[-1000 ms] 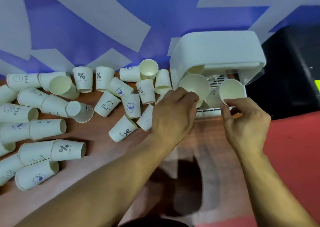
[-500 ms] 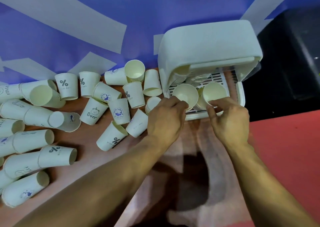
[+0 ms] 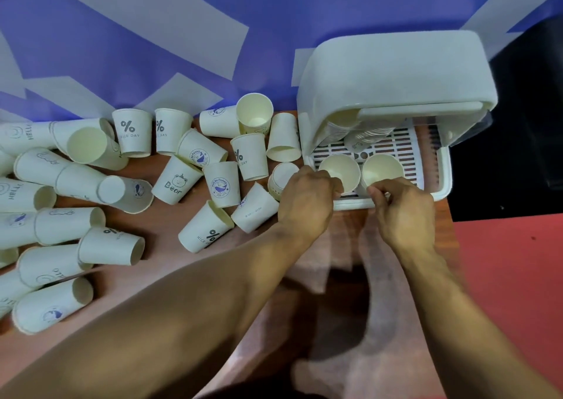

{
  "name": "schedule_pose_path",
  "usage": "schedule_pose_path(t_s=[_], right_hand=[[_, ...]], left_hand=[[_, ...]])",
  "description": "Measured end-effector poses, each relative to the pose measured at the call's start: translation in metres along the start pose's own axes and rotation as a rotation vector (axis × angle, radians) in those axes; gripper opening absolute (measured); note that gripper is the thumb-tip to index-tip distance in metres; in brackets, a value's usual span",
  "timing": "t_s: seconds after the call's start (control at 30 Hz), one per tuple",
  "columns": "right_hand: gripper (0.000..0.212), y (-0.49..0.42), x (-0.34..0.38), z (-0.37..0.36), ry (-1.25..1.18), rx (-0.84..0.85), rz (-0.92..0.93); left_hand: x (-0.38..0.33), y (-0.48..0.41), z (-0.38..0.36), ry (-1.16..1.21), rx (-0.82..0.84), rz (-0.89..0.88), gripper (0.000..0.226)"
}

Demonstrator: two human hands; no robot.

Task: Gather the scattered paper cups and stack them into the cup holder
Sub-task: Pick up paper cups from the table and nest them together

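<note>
Centre-right of frame, L hand [image 3: 306,203] fingers pinch rim of upright white paper cup [image 3: 339,170], R hand [image 3: 405,212] pinches 2nd such cup [image 3: 382,169], both on slotted tray of white plastic cup holder [image 3: 396,72]. Printed paper cups [image 3: 179,182] lie scattered left on brown wood table [image 3: 161,261].

- Left cup [image 3: 339,170] and right cup [image 3: 382,170] were held up, tilted, in front of the holder [image 3: 396,69]; they now sit upright on its slotted tray [image 3: 408,145].
- The gap between the cups has closed: they're just beside each other.
- Left hand [image 3: 304,203] and right hand [image 3: 405,209] have dropped to the tray's front edge, fingers curled at the near rims.
</note>
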State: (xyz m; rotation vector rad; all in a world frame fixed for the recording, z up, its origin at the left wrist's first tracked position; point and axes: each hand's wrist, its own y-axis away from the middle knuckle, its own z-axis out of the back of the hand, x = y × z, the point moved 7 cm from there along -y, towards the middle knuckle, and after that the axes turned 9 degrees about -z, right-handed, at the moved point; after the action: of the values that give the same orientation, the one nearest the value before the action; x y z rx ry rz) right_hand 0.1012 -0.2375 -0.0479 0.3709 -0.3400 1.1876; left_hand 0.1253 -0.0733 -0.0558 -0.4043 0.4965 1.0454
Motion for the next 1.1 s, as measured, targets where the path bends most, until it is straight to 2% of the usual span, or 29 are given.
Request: schedule_pose_path(t_s=[0.07, 0.13, 0.23, 0.37, 0.47, 0.6, 0.73, 0.87, 1.1], right_hand=[[0.013, 0.000, 0.000, 0.000, 0.021, 0.003, -0.003], [0.015, 0.003, 0.004, 0.003, 0.052, -0.002, -0.011], [0.022, 0.013, 0.021, 0.026, 0.028, -0.108, -0.008], [0.014, 0.032, 0.080, 0.052, -0.067, -0.220, 0.127], [0.009, 0.048, 0.146, 0.043, -0.118, -0.166, 0.257], [0.012, 0.075, 0.246, 0.002, -0.132, -0.041, 0.493], [0.019, 0.100, 0.337, -0.065, -0.077, 0.200, 0.685], [0.024, 0.122, 0.411, -0.131, 0.101, 0.342, 0.833], [0.036, 0.114, 0.472, -0.223, 0.302, 0.485, 0.821]], left_hand=[[-0.002, 0.000, -0.002, -0.016, 0.037, -0.011, 0.024], [-0.005, 0.003, 0.005, -0.036, -0.003, -0.029, 0.029], [0.002, 0.017, 0.033, 0.103, -0.211, -0.015, 0.036], [0.039, 0.054, 0.091, 0.131, -0.450, 0.072, 0.030], [0.081, 0.090, 0.139, 0.102, -0.534, 0.189, 0.022], [0.153, 0.148, 0.205, 0.024, -0.626, 0.430, 0.021], [0.227, 0.201, 0.264, -0.097, -0.657, 0.605, 0.022], [0.305, 0.230, 0.297, -0.089, -0.598, 0.803, 0.025], [0.402, 0.239, 0.300, 0.033, -0.430, 0.981, 0.030]])
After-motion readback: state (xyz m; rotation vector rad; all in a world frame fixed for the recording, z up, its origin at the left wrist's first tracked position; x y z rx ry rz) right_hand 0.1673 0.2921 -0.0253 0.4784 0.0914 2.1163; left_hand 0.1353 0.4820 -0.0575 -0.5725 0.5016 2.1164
